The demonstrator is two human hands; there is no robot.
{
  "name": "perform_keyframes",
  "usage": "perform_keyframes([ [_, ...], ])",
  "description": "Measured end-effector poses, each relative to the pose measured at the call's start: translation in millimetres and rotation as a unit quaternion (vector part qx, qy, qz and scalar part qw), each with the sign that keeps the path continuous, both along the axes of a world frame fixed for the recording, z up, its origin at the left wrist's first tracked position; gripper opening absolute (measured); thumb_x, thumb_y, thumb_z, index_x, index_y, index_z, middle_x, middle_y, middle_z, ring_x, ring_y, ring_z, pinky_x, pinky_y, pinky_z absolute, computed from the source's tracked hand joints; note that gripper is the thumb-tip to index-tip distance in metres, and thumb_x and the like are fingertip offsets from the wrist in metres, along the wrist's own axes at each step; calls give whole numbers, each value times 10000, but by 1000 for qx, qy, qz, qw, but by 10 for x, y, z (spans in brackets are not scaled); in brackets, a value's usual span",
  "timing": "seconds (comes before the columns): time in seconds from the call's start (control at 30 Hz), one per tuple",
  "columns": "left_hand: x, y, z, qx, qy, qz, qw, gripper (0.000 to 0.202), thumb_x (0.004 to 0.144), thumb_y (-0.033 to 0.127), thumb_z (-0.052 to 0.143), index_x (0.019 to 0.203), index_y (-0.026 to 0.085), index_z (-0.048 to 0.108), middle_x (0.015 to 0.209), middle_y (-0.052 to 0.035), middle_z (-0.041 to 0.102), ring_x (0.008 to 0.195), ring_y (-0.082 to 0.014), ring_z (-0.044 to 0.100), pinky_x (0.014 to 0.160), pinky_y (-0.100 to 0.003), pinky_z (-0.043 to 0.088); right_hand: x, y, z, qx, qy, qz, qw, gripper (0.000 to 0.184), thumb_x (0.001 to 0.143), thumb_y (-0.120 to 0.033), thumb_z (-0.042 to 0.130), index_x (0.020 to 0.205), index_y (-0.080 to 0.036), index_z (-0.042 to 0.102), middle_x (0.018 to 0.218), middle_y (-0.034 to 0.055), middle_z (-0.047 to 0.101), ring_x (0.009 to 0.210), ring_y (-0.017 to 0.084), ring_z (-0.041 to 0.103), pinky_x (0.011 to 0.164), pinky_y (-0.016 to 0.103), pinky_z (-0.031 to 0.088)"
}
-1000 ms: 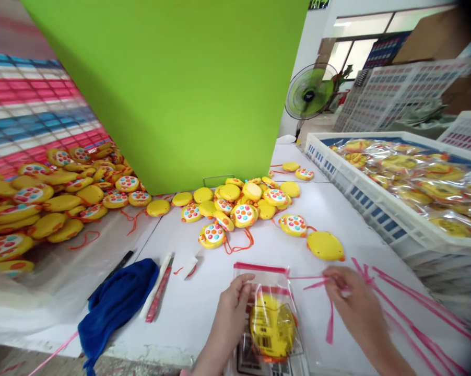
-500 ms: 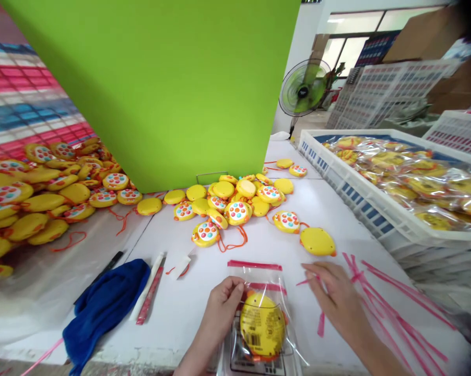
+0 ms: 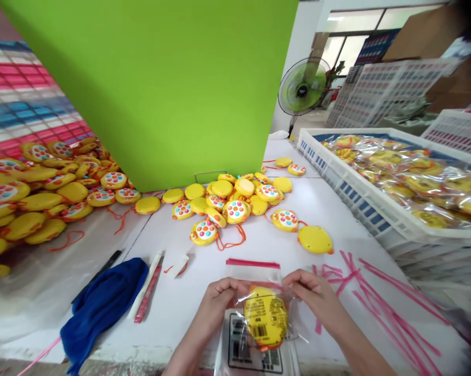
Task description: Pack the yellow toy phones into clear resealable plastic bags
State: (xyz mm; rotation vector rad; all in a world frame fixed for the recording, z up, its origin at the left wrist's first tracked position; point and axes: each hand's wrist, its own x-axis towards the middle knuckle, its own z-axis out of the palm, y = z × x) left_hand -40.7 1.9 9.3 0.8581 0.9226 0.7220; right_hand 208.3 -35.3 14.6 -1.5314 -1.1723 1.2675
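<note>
We pinched clear plastic bag with red strip (image 3: 254,270) in left hand (image 3: 216,298) and right hand (image 3: 313,293). Round yellow toy (image 3: 266,316) inside looked blurry. Bag bottom got cut off.

Your left hand (image 3: 215,297) and right hand (image 3: 314,295) pinch the bag (image 3: 255,271) from either side, with a yellow toy (image 3: 266,316) inside it, low over the desk (image 3: 259,245). Red strips (image 3: 376,297) lie just right. There's a pile (image 3: 235,203) of toys beyond, a cloth (image 3: 102,303) to the left and a crate (image 3: 361,203) to the right.
</note>
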Motion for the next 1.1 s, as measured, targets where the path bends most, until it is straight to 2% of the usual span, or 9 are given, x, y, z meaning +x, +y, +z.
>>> perform_keyframes([
  [0.2,-16,-33,29,48,2,20,999,191,757,296,569,632,155,599,699,-39,653,736,-181,596,703,-277,438,-47,40,9,-30,24,-35,999,335,858,-489,471,967,-205,612,771,38,682,584,155,535,494,259,386],
  [0.4,66,-78,8,94,116,11,989,367,822,467,555,629,155,567,647,-19,600,638,-153,543,627,-261,409,16,19,3,-57,53,56,995,488,829,-486,582,1233,-214,551,631,-40,574,490,109,507,445,220,380],
  [0.5,134,-117,36,177,222,-13,959,265,840,363,557,656,173,533,688,-9,591,614,-136,517,580,-241,389,417,101,185,32,4,-95,995,542,776,-453,660,1246,-203,559,698,-8,630,532,130,557,490,253,463],
  [0.6,205,-160,65,287,322,-61,900,29,820,201,564,832,195,590,863,-24,623,729,-157,573,668,-259,449,911,245,467,264,-60,-386,882,565,792,-394,657,1315,-262,491,900,27,682,659,146,641,669,324,545],
  [0.67,258,-186,48,357,383,-90,847,187,818,137,560,983,217,597,1015,-43,618,868,-179,600,772,-285,474,1135,343,586,367,-99,-457,804,588,838,-374,600,1380,-289,390,1117,63,655,840,172,678,833,391,531],
  [0.8,368,-219,-78,443,542,-114,706,304,836,119,571,1129,201,565,1074,-66,610,909,-216,620,722,-305,499,1207,502,417,250,-350,-315,846,538,871,-404,505,1358,-185,441,1328,162,540,1172,274,559,986,471,436],
  [0.9,404,-223,-173,494,598,-120,620,183,843,137,577,1011,206,601,973,-42,618,825,-221,614,671,-316,479,1084,584,104,68,-559,-182,806,552,878,-410,485,1357,-135,476,1391,205,469,1327,361,370,1051,534,327],
  [1.0,392,-206,-227,536,601,-113,582,94,830,157,599,904,214,610,901,-35,615,821,-246,591,712,-371,455,936,613,-61,-29,-627,-102,772,519,921,-417,430,1397,-213,447,1254,171,585,1268,377,427,1012,548,339],
  [1.1,372,-186,-269,575,573,-94,577,83,816,150,610,862,218,597,872,-33,613,795,-250,568,723,-394,434,792,586,-37,-10,-579,-70,812,532,930,-393,415,1436,-233,382,1048,148,628,1044,318,583,908,470,434],
])
